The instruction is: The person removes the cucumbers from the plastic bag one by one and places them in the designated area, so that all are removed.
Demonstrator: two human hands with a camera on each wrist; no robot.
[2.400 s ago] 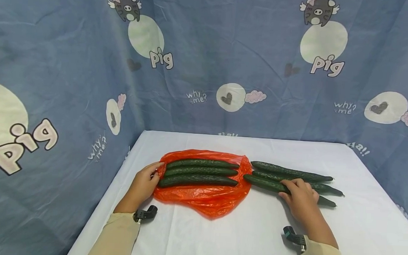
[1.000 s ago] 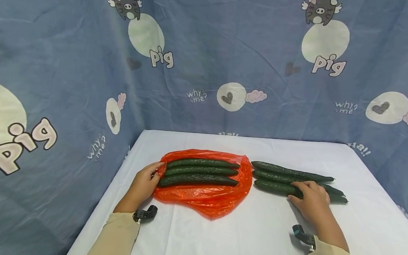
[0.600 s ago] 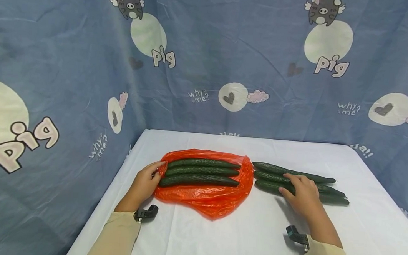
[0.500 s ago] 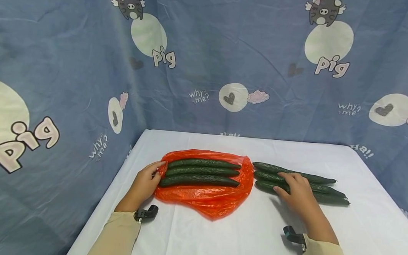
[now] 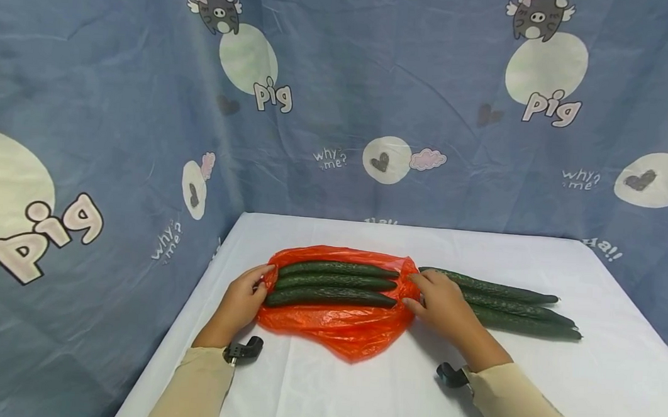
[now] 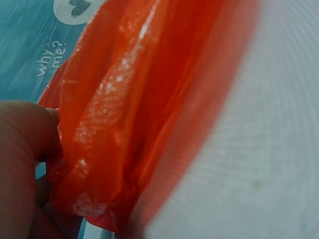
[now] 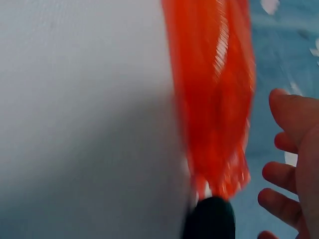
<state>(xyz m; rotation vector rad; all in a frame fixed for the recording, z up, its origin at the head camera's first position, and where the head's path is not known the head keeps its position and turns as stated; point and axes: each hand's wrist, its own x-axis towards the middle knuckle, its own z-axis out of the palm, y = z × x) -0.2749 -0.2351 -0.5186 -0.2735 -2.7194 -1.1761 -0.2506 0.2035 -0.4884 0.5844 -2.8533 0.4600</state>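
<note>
Three dark green cucumbers (image 5: 336, 283) lie side by side on a spread red plastic bag (image 5: 339, 331). At the bag's left edge my left hand (image 5: 238, 301) pinches the film between thumb and fingers; the left wrist view shows the gathered bag (image 6: 104, 129) against the fingertips. My right hand (image 5: 445, 305) hovers over the bag's right edge. Its fingers are spread apart and hold nothing, and in the right wrist view it stands beside the bag (image 7: 219, 99). Three more cucumbers (image 5: 526, 322) lie to the right, their left ends partly hidden by that hand.
A white cloth (image 5: 358, 399) covers the table. A blue curtain (image 5: 319, 56) with pig prints hangs behind it and along the left side. Each wrist carries a small black camera, such as the one on the right wrist (image 5: 451, 374).
My right hand straightened the nearest cucumber in the right group, let go of it, and moved left to the bag's right edge. The left hand keeps its hold on the bag.
</note>
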